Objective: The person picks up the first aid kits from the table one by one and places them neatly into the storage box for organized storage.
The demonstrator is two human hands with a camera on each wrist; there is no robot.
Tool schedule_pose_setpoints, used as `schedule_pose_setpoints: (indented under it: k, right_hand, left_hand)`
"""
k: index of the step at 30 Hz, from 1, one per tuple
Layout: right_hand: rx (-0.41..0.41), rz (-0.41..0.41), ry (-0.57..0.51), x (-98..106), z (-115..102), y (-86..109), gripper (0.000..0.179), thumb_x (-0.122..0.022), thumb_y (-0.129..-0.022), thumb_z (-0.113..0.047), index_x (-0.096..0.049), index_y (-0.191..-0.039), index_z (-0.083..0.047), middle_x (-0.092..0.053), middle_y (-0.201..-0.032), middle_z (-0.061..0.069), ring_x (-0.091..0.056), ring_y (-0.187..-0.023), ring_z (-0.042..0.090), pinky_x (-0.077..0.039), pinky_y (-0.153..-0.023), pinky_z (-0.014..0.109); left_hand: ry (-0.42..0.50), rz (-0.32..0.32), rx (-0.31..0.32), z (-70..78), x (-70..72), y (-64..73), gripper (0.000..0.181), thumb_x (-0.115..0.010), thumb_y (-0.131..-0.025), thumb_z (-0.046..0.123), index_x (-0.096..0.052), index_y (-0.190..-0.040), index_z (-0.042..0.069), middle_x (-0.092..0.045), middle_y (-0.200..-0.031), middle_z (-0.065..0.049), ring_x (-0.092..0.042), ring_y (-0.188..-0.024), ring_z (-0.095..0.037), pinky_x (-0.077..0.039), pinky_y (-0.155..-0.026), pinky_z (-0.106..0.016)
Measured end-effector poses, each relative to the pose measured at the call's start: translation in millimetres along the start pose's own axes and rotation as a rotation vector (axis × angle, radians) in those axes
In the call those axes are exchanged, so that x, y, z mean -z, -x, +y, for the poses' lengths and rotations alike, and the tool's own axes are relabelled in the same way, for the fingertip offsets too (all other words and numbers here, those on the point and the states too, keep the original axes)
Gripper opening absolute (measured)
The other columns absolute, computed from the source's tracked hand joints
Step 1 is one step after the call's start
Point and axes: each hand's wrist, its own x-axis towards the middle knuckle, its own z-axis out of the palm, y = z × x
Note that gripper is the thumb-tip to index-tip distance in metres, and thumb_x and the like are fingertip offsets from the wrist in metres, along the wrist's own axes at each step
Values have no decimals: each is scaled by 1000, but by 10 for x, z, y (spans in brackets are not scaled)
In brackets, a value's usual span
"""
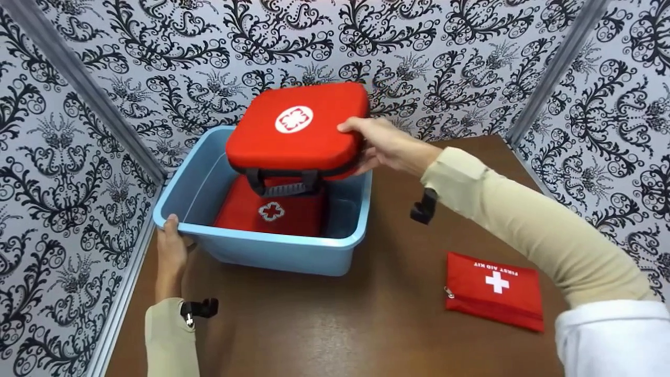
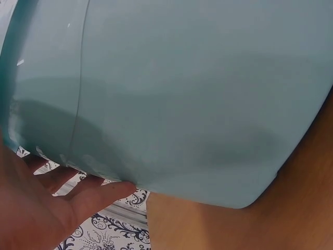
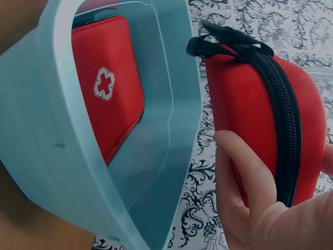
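Observation:
My right hand [image 1: 390,144] grips a red hard-shell first aid case [image 1: 298,128] by its right side, thumb on top and fingers underneath. The case is tilted above a light blue plastic tub [image 1: 272,256], its black carry handle [image 1: 285,186] hanging at the front. The black zipper [image 3: 286,125] looks closed in the right wrist view. At the tub's front left corner, my left hand [image 1: 172,243] holds the rim, its fingers [image 2: 106,195] against the outer wall. Inside the tub lies another red first aid bag [image 1: 235,209] with a white-edged cross emblem, partly hidden by the case.
A flat red first aid pouch [image 1: 492,309] with a white cross and zipper lies on the brown tabletop [image 1: 324,324] at the right. Patterned panels [image 1: 471,68] with grey metal posts enclose the table at the back and sides.

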Motion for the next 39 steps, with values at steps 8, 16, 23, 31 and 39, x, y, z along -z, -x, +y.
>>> schedule_pose_setpoints:
  k: [8,16,23,31,39]
  right_hand:
    - [-28,61,26,-286,-31,-208,70,-66,-92,-27,-21,-143,-14,-70,-110,20,-75,-82,33,-63,-73,45]
    - [-24,70,121,-538,20,-398,76,-67,-90,-29,-14,-142,-13,-72,-105,15,-74,-76,28,-63,-69,42]
    - [-42,39,146,-731,-34,-513,69,-67,-91,-29,-20,-138,-10,-73,-101,15,-74,-73,27,-63,-68,40]
    - [-92,4,191,-919,15,-596,78,-65,-91,-31,-13,-144,-8,-69,-104,16,-72,-70,25,-63,-66,41]
    - [-119,-41,280,-1051,101,-702,84,-63,-93,-30,-5,-147,-4,-66,-108,14,-72,-72,23,-62,-69,40]
  left_hand:
    - [18,3,-12,-8,-14,14,65,-21,-106,43,-11,-160,10,-20,-162,-26,-23,-147,-37,-23,-122,-59]
    - [9,6,-4,-11,-43,37,65,-19,-105,44,-13,-159,9,-22,-160,-28,-29,-142,-39,-33,-115,-57]
    - [18,4,8,-1,-30,35,64,-19,-105,44,-14,-160,11,-25,-158,-27,-32,-138,-38,-38,-106,-55]
    - [-4,18,25,-3,-30,15,62,-21,-105,45,-21,-156,9,-35,-147,-28,-43,-120,-30,-50,-82,-28]
    - [6,26,13,-13,-30,11,63,-20,-106,44,-17,-159,12,-30,-156,-26,-36,-135,-33,-38,-108,-49]
